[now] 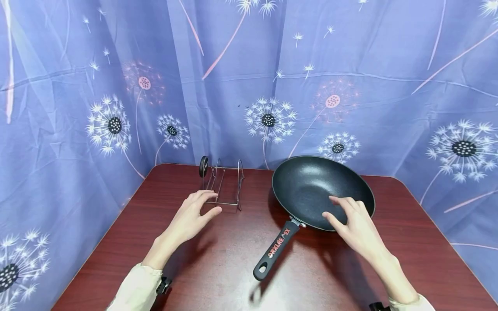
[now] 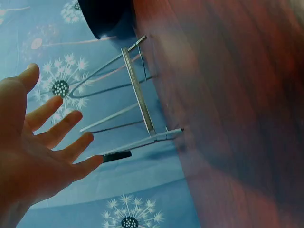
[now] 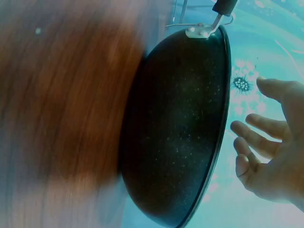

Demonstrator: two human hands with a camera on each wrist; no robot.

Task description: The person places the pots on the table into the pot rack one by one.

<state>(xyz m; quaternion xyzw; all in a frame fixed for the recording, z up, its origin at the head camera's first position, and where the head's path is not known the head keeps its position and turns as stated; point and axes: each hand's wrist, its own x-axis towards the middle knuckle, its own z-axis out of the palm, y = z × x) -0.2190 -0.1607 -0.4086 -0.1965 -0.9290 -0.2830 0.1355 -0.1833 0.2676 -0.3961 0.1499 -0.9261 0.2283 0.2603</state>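
A black wok [image 1: 311, 185] sits on the table, its handle [image 1: 274, 250] slanting toward the front left. Over the near right part of its bowl hovers my right hand [image 1: 355, 222], fingers loosely bent and holding nothing. The right wrist view shows that hand [image 3: 273, 142] apart from the wok's rim [image 3: 227, 95]. To the left stands a wire rack [image 1: 227, 203] with a black round piece [image 1: 203, 166] at its left end. My left hand [image 1: 190, 218] is just in front of the rack, fingers spread and gripping nothing; the left wrist view shows the rack [image 2: 137, 90] beyond the fingers.
The dark red wooden table [image 1: 218, 268] carries the rack and wok. A blue curtain [image 1: 233, 108] with dandelion prints hangs along its back and sides, close behind both things. The wok's handle reaches between the two hands.
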